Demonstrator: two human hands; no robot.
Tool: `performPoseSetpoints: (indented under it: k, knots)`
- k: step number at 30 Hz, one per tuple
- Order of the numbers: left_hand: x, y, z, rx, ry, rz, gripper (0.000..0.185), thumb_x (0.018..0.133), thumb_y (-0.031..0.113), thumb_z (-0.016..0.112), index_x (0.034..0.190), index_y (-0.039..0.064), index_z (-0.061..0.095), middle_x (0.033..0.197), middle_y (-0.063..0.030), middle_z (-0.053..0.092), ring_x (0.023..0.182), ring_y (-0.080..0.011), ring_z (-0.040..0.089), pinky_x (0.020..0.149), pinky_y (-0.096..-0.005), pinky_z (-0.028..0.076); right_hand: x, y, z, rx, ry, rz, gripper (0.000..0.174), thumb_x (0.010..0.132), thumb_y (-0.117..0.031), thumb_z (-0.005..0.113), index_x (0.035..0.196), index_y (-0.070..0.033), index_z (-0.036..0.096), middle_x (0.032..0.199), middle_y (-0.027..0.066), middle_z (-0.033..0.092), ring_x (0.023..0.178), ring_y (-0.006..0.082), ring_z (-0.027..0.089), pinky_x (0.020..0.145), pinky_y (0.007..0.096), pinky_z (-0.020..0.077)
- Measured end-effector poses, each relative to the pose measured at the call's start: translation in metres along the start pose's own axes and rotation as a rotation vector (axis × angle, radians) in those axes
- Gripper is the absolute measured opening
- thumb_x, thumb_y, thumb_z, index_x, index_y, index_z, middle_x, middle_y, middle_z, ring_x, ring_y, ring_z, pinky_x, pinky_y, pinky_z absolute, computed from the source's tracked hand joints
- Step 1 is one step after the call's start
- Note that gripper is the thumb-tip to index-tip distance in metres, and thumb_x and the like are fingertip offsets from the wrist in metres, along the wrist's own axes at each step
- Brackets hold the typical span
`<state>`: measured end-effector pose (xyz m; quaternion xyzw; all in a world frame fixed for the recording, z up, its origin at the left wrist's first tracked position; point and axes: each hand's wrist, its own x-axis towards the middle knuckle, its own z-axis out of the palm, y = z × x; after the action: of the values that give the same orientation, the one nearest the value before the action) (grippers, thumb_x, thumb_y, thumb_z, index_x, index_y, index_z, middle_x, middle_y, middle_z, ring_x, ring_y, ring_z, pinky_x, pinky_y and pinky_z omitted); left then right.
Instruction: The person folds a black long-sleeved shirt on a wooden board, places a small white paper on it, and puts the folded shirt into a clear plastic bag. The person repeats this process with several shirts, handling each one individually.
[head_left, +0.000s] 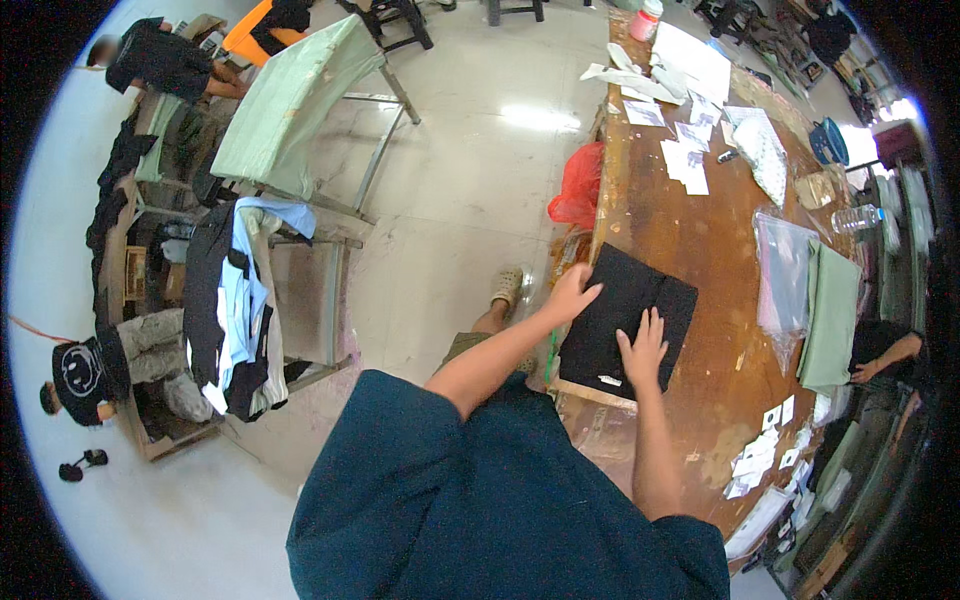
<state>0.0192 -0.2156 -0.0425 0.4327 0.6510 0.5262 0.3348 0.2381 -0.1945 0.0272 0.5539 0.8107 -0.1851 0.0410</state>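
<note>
A folded black cloth, seemingly a garment, (626, 300) lies on the near edge of a worn wooden table (705, 292). At its lower edge is a small white label, and a strip of brown board or paper (600, 395) shows beneath it. My left hand (576, 294) is at the cloth's left edge with the fingers curled; whether they pinch the fabric is not clear. My right hand (643, 346) rests flat on the right part of the cloth, its fingers apart.
Clear plastic bags (780, 262) and folded green cloth (831, 315) lie toward the table's far side. Papers (684, 161), a plastic bottle (857, 218) and white tags (754, 459) are around. A red bag (581, 184) hangs at the edge. A co-worker's arm (889, 358) is across the table.
</note>
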Motion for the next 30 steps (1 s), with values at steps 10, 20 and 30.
performPoseSetpoints:
  k: [10,20,30]
  knots:
    - [0.073,0.009,0.019,0.209,0.012,-0.182,0.063,0.082,0.024,0.073,0.137,0.007,0.047,0.103,-0.0193,0.068,0.095,-0.0354,0.065,0.086,-0.0439,0.050,-0.021,-0.016,0.019,0.030,-0.010,0.105,0.090,0.088,-0.050,0.060,0.154,-0.004,0.019,0.163,0.0123,0.009,0.149,0.0389,0.006,0.111,0.0704,0.0097]
    - [0.108,0.037,0.028,-0.859,-0.262,-0.858,0.079,0.094,0.011,0.063,0.156,0.022,0.016,0.112,-0.0157,0.064,0.103,-0.0195,0.060,0.091,-0.0311,0.047,-0.018,-0.019,0.014,0.135,-0.005,0.237,0.087,0.091,-0.050,0.057,0.153,-0.002,0.020,0.163,0.0132,0.007,0.149,0.0397,0.005,0.112,0.0692,0.0044]
    - [0.084,0.084,0.031,0.415,-0.526,0.438,0.056,0.083,0.012,0.067,0.135,0.005,0.047,0.137,-0.0251,0.042,0.128,-0.0448,0.040,0.107,-0.0495,0.034,-0.016,-0.023,-0.003,0.283,0.103,0.438,0.075,0.090,-0.045,0.058,0.147,-0.003,0.034,0.159,0.0161,0.021,0.148,0.0379,0.013,0.113,0.0656,0.0055]
